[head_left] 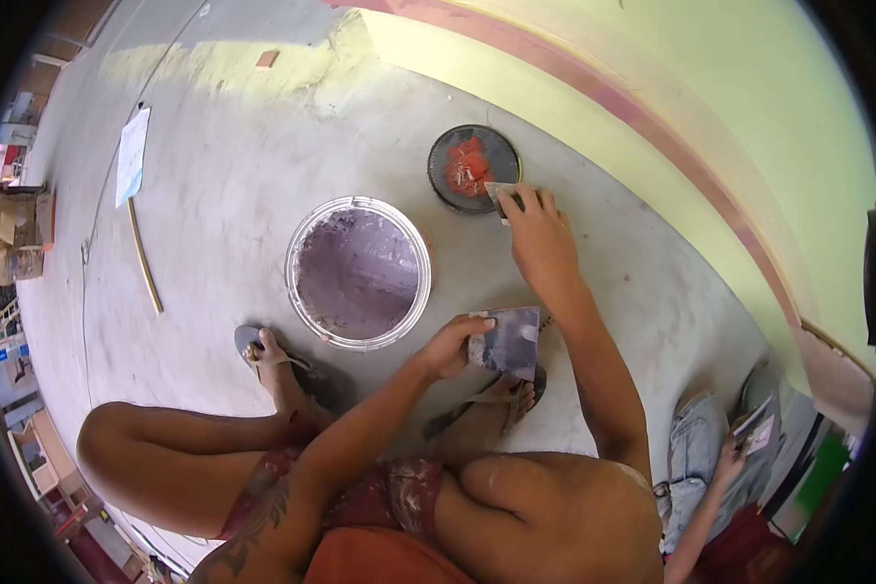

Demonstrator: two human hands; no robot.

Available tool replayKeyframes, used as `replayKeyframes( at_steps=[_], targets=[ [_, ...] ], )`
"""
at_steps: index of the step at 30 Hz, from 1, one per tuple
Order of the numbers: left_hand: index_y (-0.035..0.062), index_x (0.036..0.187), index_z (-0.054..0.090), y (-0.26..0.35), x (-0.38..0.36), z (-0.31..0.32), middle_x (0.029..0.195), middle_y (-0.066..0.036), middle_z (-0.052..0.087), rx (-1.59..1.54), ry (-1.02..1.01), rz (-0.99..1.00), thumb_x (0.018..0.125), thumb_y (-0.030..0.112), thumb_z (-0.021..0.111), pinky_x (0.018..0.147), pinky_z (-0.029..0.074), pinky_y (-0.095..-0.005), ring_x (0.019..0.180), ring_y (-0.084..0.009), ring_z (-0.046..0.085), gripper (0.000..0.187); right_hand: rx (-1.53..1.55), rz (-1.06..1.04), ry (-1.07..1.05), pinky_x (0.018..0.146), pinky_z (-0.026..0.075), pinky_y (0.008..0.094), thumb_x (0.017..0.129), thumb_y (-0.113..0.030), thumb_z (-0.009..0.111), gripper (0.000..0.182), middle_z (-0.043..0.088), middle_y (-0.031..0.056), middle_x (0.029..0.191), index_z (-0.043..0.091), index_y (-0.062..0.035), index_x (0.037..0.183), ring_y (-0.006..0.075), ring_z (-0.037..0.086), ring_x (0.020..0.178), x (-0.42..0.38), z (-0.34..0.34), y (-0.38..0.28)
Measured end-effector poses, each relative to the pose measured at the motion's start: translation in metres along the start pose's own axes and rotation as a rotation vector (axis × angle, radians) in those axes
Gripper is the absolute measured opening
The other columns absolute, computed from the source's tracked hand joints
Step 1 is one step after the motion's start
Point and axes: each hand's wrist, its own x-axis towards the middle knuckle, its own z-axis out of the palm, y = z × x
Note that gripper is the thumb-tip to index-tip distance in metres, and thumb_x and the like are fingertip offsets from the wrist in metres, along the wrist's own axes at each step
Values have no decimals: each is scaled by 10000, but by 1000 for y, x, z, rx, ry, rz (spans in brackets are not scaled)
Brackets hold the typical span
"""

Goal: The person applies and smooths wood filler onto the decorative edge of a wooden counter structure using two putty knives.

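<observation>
From the head view, the right hand pinches a small scraper between thumb and fingers, its blade at the near edge of a round black lid. Red paste sits heaped in the lid. Whether the blade touches the paste or only the rim cannot be told. The left hand grips a flat plate by one side, thumb on top, its face smeared with grey-purple filler. The plate is held above the wearer's sandalled foot, just beside the open tin, whose inside is coated with purple filler. Tin and lid rest on the floor, near each other but apart.

For a clean pick-up, the blade is best laid shallow and its corner slid under a little paste at the heap's edge, since a steep push could tip or skid the light-looking lid. Small amounts are easier to judge and less likely to drop. The plate would do well kept level and near the lid, so the blade travels a short way, with the left thumb off the smeared part.

A pale green panel curves past the lid, and another person's hand shows at lower right.
</observation>
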Motion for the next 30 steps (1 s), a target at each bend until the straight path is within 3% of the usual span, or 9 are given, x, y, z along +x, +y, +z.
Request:
replayKeyframes(
  at_steps=[2, 12, 15, 18, 20, 23, 27, 30],
  targets=[
    [-6, 1346, 499, -6, 0, 1, 1285, -132, 605, -22, -2, -11, 889, 268, 606, 1020, 463, -397, 1138, -238, 620, 544, -38, 29, -12, 907, 471, 472, 885, -65, 529, 434, 541, 102, 1259, 566, -108, 1315, 303, 517, 1171, 2, -5, 0],
    [16, 1314, 485, 7, -13, -8, 1196, -93, 619, -93, 79, 49, 855, 203, 601, 986, 483, -396, 1105, -219, 618, 509, -91, -27, 67, 903, 471, 454, 898, -88, 518, 367, 556, 96, 1212, 600, -95, 1256, 291, 533, 1132, 25, 23, -10],
    [45, 1318, 486, 9, -12, -3, 1188, -76, 613, -82, 37, 76, 865, 194, 596, 991, 481, -392, 1116, -209, 608, 489, -58, 20, -52, 906, 471, 447, 882, -68, 535, 394, 559, 92, 1220, 600, -113, 1268, 295, 530, 1144, 22, 9, -9],
    [54, 1303, 485, 8, -8, 3, 1182, -63, 605, -100, 83, 109, 921, 225, 579, 990, 469, -345, 1110, -182, 595, 429, 94, 47, -13, 933, 470, 430, 867, -23, 531, 433, 560, 92, 1232, 596, -126, 1283, 298, 528, 1163, 12, -5, 1],
    [86, 1256, 526, 9, 1, 11, 1165, -38, 613, -223, 314, 190, 959, 279, 565, 959, 479, -348, 1088, -162, 602, 356, 422, 98, -6, 958, 452, 390, 866, 28, 519, 425, 568, 126, 1215, 599, -69, 1273, 311, 549, 1115, 1, -21, 7],
    [108, 1224, 557, 18, 13, 25, 1143, -23, 631, -378, 439, 322, 984, 324, 547, 926, 488, -338, 1058, -144, 614, 323, 647, 95, -46, 972, 442, 367, 891, 37, 494, 421, 558, 136, 1243, 584, -51, 1293, 307, 544, 1131, -15, -46, 17],
    [110, 1225, 565, 39, 17, 51, 1115, -12, 647, -384, 341, 344, 992, 317, 534, 878, 506, -315, 1016, -138, 632, 314, 667, 57, 25, 975, 444, 362, 855, 66, 501, 475, 565, 98, 1257, 604, -105, 1286, 303, 536, 1164, -47, -75, 21],
    [108, 1211, 576, 55, 13, 70, 1121, -20, 653, -394, 123, 279, 989, 318, 533, 771, 533, -297, 965, -143, 657, 308, 665, -53, 75, 985, 441, 378, 773, 121, 515, 569, 565, 93, 1276, 619, -123, 1277, 310, 529, 1187, -68, -92, 24]
  ],
)
